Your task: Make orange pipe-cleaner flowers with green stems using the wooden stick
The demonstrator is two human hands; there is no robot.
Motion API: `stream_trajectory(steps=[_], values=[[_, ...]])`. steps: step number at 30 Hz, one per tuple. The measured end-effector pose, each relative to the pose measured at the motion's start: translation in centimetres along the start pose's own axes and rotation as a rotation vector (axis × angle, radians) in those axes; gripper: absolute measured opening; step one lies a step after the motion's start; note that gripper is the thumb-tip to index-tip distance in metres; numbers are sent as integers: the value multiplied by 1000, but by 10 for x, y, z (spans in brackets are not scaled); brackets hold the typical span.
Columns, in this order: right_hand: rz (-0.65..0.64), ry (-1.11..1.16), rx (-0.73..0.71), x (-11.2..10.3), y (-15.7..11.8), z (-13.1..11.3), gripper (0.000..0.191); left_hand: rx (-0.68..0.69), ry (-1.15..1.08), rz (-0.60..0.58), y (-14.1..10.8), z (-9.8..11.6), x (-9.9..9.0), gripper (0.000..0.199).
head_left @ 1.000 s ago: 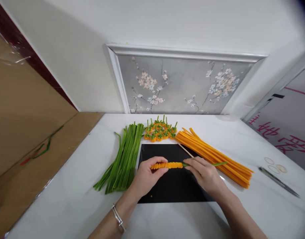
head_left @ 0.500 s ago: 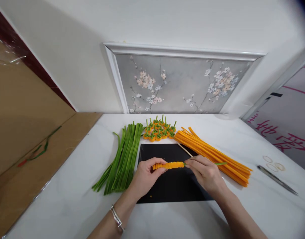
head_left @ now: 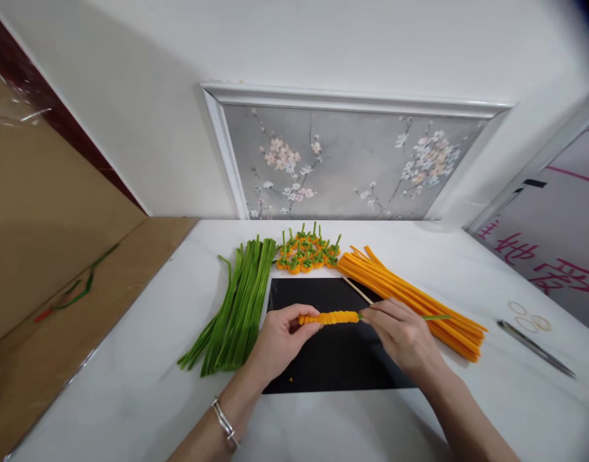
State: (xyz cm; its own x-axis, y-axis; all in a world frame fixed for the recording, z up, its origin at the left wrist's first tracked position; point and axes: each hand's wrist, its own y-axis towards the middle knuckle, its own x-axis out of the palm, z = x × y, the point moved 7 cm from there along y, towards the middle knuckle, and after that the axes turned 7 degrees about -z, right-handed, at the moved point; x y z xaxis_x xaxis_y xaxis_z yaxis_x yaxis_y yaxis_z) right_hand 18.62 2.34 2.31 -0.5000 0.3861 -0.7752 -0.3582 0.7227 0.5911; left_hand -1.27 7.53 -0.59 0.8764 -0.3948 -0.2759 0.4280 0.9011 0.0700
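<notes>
Orange coil (head_left: 339, 317): fuzzy, ridged like a spring — held level above the flat black mat (head_left: 333, 369), between both hands.
Left hand (head_left: 281, 337): thumb and fingers pinching the coil's left end.
Right hand (head_left: 401, 332): fingers closed on a thin green stem (head_left: 437, 317) at the coil's right end — tip jutting past the hand.
Green bundle (head_left: 242, 308): long, soft-looking strips, left of mat.
Orange bundle (head_left: 410, 296): fuzzy straight rods, slanting, right side.
Beyond mat: small orange-and-green pieces (head_left: 308, 253), stalks upward.
</notes>
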Motion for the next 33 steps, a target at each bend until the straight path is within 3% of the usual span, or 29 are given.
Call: stream_trajectory(steps=[9,13,23,28,33], values=[[-52,-142,-25,-3,1,-7,27,63,127,-1,-1,11,1,25],[-87,-139,-37,-2,3,-13,28,74,177,-22,-2,17,4,13],[-75,21,-29,10,5,-18,25,118,159,-41,-4,19,9,11],[-69,156,45,13,2,-8,21,99,136,-39,-4,17,8,11],[-83,129,59,6,0,2,20,59,122,8,-2,15,1,11]])
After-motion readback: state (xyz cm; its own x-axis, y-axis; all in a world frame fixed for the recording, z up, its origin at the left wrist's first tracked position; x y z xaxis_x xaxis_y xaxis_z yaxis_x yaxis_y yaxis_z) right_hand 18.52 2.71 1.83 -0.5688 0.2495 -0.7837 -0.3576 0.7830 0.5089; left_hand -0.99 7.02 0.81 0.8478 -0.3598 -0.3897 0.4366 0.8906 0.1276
